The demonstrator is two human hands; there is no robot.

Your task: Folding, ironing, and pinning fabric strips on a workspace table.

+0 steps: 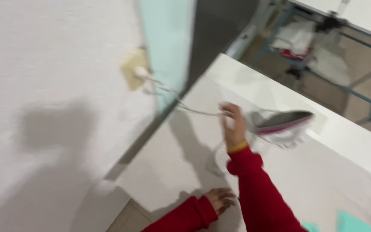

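At frame centre my right hand [233, 129] is raised, fingers loosely curled around the white cord [196, 111] running from the wall socket [135, 68] to the iron [284, 124] just right. My left hand [220, 199] rests, fingers spread, on the white counter [172, 172].

Count: two hands, left hand [220, 199] and right hand [233, 125], both in red sleeves. One iron [283, 123], pink and white. One white cord [194, 109]. One wall socket [135, 68] with one plug [141, 73] in it. One white table [323, 172]. Two teal pieces [352, 222] at bottom right edge, blurred.
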